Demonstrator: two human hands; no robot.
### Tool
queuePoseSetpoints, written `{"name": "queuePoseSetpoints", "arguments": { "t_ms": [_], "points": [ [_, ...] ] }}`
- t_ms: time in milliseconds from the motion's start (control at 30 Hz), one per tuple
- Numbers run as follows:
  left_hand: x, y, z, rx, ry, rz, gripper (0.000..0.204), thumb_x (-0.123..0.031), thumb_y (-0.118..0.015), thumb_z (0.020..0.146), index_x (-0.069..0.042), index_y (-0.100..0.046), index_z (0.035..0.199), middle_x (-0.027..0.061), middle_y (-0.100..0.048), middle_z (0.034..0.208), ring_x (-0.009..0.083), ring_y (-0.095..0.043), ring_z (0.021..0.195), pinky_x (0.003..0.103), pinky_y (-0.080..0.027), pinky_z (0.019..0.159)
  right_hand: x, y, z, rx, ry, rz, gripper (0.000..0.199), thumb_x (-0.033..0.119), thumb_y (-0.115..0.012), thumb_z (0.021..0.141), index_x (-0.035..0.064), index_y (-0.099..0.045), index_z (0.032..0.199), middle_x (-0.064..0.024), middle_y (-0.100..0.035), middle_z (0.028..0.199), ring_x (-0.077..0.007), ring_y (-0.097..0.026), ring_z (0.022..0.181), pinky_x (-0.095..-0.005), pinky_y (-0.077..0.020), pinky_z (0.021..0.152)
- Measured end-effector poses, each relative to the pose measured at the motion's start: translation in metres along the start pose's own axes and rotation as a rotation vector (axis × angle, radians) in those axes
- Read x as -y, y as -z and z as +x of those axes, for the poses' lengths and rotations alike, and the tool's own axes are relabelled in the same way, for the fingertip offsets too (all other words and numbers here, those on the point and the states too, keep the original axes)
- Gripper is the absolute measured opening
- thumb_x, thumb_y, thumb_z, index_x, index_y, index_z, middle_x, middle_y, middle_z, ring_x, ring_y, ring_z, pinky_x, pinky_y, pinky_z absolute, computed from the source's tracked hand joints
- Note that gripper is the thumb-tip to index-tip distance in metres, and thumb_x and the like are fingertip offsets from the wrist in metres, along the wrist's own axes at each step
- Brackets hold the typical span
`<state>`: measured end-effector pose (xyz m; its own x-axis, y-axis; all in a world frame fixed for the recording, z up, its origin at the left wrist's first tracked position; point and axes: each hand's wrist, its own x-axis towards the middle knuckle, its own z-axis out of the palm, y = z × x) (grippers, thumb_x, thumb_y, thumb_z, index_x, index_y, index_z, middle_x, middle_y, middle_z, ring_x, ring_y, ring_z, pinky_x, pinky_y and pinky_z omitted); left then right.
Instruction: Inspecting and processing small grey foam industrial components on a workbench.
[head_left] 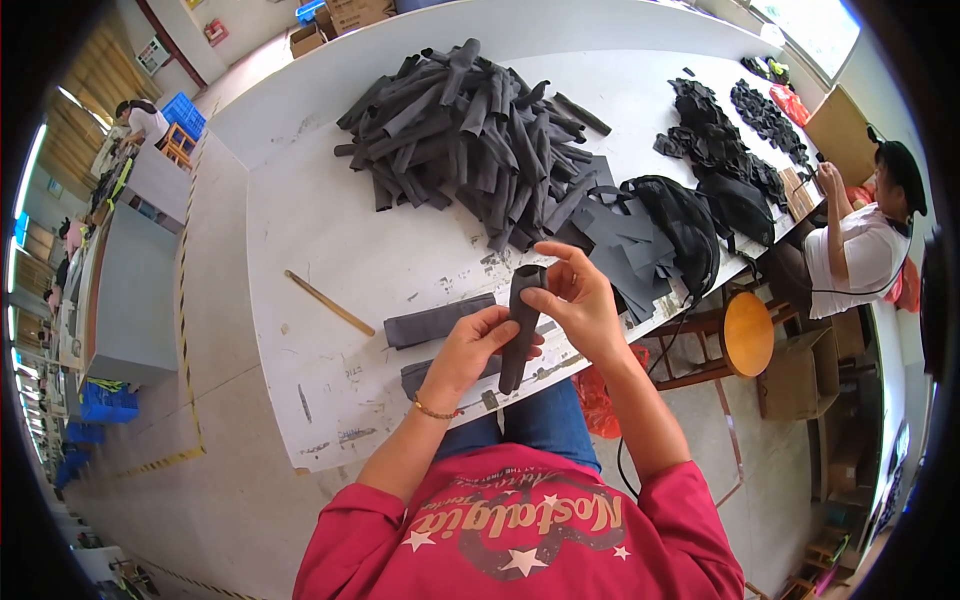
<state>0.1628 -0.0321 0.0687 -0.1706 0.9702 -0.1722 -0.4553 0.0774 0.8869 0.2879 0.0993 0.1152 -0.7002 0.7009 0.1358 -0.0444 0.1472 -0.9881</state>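
Observation:
Between my two hands is a dark grey rolled tube (517,345), held tilted above the table's near edge, its open end up. My left hand (472,348) is closed round its lower part. My right hand (578,300) pinches the rim near the top, thumb on the front and index finger raised. Beside my left hand lie a flat dark strip stack (440,320) and a second dark stack (418,378), partly covered by my left hand and wrist. Farther away rises a big heap of similar dark rolls (465,140).
A thin wooden stick (330,303) lies on the white table (290,230) at left. Loose dark sheets (622,245) and a black bag (682,225) lie at right. Beyond are piles of small black pieces (715,135), a round stool (748,333) and a seated co-worker (850,245).

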Motion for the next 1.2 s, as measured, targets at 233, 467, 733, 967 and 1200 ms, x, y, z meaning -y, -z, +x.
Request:
{"name": "queuePoseSetpoints", "arguments": {
  "t_ms": [233,467,733,967,1200],
  "points": [
    [0.0,0.016,-0.003,-0.171,-0.038,-0.197,0.022,-0.016,-0.046,0.102,0.003,-0.055,0.109,0.0197,-0.068,0.094,0.0268,-0.07,0.076,0.037,-0.059,0.068,-0.036,0.056,0.031,-0.29,0.077,0.02,0.024,0.01,-0.056,0.097,-0.0007,-0.058,0.118,-0.0043,-0.062,0.081,-0.0105,-0.059,0.073,-0.0254,-0.0481,0.069],
    [-0.004,0.03,0.01,-0.408,-0.07,-0.397,0.028,-0.022,-0.051,0.1,-0.001,-0.045,0.118,0.02,-0.063,0.112,0.0345,-0.067,0.095,0.047,-0.06,0.076,-0.151,0.107,0.005,-0.027,0.126,-1.849,0.032,0.016,-0.062,0.083,-0.0008,-0.062,0.11,-0.0124,-0.064,0.103,-0.0232,-0.058,0.096,-0.0342,-0.045,0.079],
    [-0.002,0.044,0.02,-0.358,-0.045,-0.516,0.028,-0.018,-0.056,0.098,-0.006,-0.053,0.123,0.0134,-0.059,0.124,0.0371,-0.059,0.113,0.055,-0.054,0.089,-0.15,0.111,0.009,0.066,0.263,-1.632,0.009,0.016,-0.06,0.082,0.0072,-0.059,0.087,-0.0081,-0.061,0.09,-0.025,-0.057,0.093,-0.0362,-0.0437,0.08],
    [-0.005,0.036,0.028,-0.354,-0.061,-0.601,0.024,-0.012,-0.053,0.098,-0.005,-0.046,0.12,0.0203,-0.058,0.119,0.0382,-0.062,0.107,0.055,-0.053,0.093,-0.131,0.117,0.018,-0.189,0.444,-1.404,0.018,0.01,-0.061,0.087,0.0023,-0.049,0.097,-0.0184,-0.057,0.107,-0.0343,-0.057,0.098,-0.0449,-0.0429,0.085],
    [-0.006,0.044,0.031,-0.337,-0.106,-0.585,0.022,-0.006,-0.052,0.097,0.002,-0.044,0.116,0.0191,-0.058,0.117,0.0389,-0.062,0.108,0.051,-0.054,0.094,-0.066,0.046,-0.019,0.159,0.058,-0.747,0.039,0.013,-0.072,0.074,-0.0005,-0.042,0.096,-0.0203,-0.049,0.092,-0.038,-0.048,0.092,-0.0446,-0.041,0.078]
  ]
}}
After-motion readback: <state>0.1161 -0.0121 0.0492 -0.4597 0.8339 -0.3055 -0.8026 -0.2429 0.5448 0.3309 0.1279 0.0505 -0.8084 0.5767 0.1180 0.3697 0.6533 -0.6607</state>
